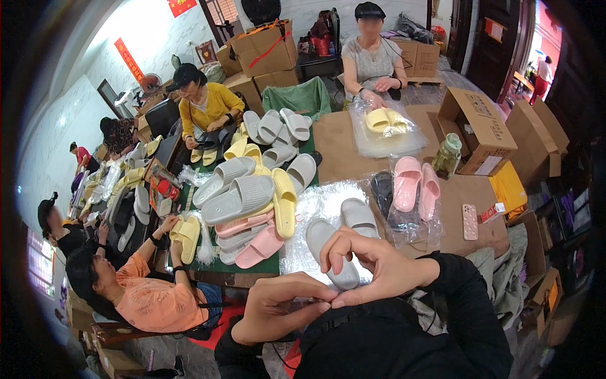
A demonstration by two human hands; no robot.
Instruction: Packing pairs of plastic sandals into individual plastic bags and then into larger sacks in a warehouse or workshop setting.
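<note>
My left hand (pixel 283 306) is closed, thumb and fingertips pinched together close to my body. Its tips meet the thumb of my right hand (pixel 375 265), whose fingers are curled. Whatever lies between them, if anything, is too small to make out. Just beyond my hands lie a grey slide slipper (pixel 322 237), partly covered by my right fingers, and a second grey slipper (pixel 360 216). Both rest on a stack of clear plastic bags (pixel 297 258). A pair of pink slippers (pixel 407 183) lies in a clear bag to the right.
A heap of grey, yellow and pink slippers (pixel 240 199) rises at the left. A phone (pixel 469 222), a green bottle (pixel 447 156) and an open carton (pixel 483 136) are at the right. Co-workers handle slippers on the left side and across the table; one has a bagged yellow pair (pixel 386 120).
</note>
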